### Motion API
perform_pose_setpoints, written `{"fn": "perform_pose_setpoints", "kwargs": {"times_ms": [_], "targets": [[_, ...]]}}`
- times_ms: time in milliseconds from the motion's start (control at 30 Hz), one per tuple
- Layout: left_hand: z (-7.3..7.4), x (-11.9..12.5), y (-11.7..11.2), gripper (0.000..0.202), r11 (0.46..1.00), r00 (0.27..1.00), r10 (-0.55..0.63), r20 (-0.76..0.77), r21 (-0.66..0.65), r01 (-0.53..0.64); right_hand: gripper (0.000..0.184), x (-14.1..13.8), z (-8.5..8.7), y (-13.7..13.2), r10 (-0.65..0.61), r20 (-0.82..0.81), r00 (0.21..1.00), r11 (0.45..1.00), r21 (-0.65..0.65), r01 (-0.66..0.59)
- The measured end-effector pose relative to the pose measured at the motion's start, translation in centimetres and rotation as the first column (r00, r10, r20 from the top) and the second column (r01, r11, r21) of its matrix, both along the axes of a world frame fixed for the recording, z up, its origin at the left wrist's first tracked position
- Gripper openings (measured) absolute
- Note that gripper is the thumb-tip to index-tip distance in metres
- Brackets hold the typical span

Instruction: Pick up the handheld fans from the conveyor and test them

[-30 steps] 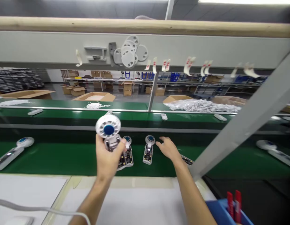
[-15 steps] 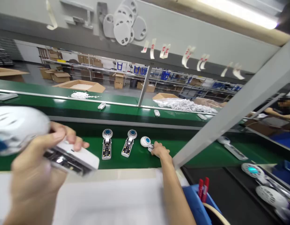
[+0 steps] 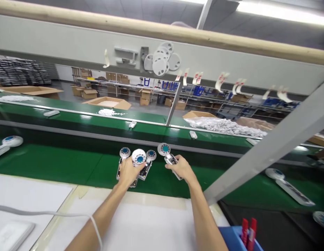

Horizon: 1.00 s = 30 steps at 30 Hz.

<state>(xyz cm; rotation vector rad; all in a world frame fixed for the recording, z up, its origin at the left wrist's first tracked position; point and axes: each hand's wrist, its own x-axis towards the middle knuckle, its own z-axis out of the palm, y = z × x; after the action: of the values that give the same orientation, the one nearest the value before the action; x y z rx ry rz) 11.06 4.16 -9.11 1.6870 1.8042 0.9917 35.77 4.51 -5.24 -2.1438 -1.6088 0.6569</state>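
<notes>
My left hand point(image 3: 128, 171) is closed around a round-headed white device point(image 3: 139, 156) with a blue disc in its head and an open handle showing a circuit board. It is over the green belt point(image 3: 85, 164), between two similar devices, a left one point(image 3: 125, 152) and a right one point(image 3: 151, 155), and partly covers the left one. On the right, my right hand point(image 3: 183, 168) grips the handle of another round-headed white device point(image 3: 164, 149), whose head points away from me. My fingers hide part of both handles.
A slanted grey post point(image 3: 256, 153) stands right of my right arm. Nearer me is a blue bin point(image 3: 231, 237) with red markers point(image 3: 252, 233). A grey cable point(image 3: 46, 212) crosses the white worktop. More devices lie at the far left point(image 3: 12, 141) and far right point(image 3: 275, 173).
My left hand has carried its device from close by on the left out over the belt, beside the others. My right hand stays on its device, which is turned more upright. The view has shifted.
</notes>
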Motion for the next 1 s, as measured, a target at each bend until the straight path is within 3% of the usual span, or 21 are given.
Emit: {"fn": "perform_pose_setpoints", "kwargs": {"times_ms": [67, 200, 333, 500, 633, 767, 867, 1000], "targets": [[-0.7, -0.5, 0.2, 0.046, 1.0, 0.991, 0.022, -0.136, 0.006, -0.022, 0.053, -0.8, 1.0, -0.5, 0.004, -0.248, 0.969, 0.993, 0.113, 0.025], [-1.3, -2.7, 0.8, 0.043, 0.995, 0.951, 0.081, -0.3, -0.028, -0.093, 0.042, -1.8, 2.7, -1.5, 0.037, -0.655, 0.755, 0.977, 0.184, 0.111], [-1.4, -5.8, 1.8, 0.048, 0.961, 0.923, 0.16, -0.351, -0.157, -0.226, 0.034, -2.1, 3.9, -2.3, 0.078, -0.81, 0.58, 0.983, 0.16, 0.091], [-2.3, -8.9, 3.0, 0.052, 0.895, 0.935, 0.19, -0.301, -0.338, -0.291, 0.044, -3.4, 5.5, -3.7, 0.08, -0.889, 0.451, 0.983, 0.146, 0.113], [-3.0, -10.1, 3.2, 0.038, 0.889, 0.955, 0.227, -0.191, -0.359, -0.283, 0.043, -4.5, 6.8, -4.9, 0.157, -0.903, 0.401, 0.969, 0.22, 0.115], [-2.4, -10.6, 2.9, 0.034, 0.905, 0.936, 0.351, -0.01, -0.253, -0.342, 0.045, -5.0, 7.6, -6.0, 0.269, -0.922, 0.279, 0.942, 0.312, 0.124], [-0.6, -10.3, 2.7, 0.041, 0.929, 0.9, 0.362, 0.242, -0.173, -0.327, 0.052, -5.2, 8.2, -6.8, 0.318, -0.914, 0.252, 0.929, 0.354, 0.112], [3.9, -8.1, 1.4, 0.051, 0.973, 0.778, 0.21, 0.592, -0.052, -0.224, 0.063, -5.5, 8.5, -7.4, 0.341, -0.883, 0.323, 0.912, 0.394, 0.115]]}}
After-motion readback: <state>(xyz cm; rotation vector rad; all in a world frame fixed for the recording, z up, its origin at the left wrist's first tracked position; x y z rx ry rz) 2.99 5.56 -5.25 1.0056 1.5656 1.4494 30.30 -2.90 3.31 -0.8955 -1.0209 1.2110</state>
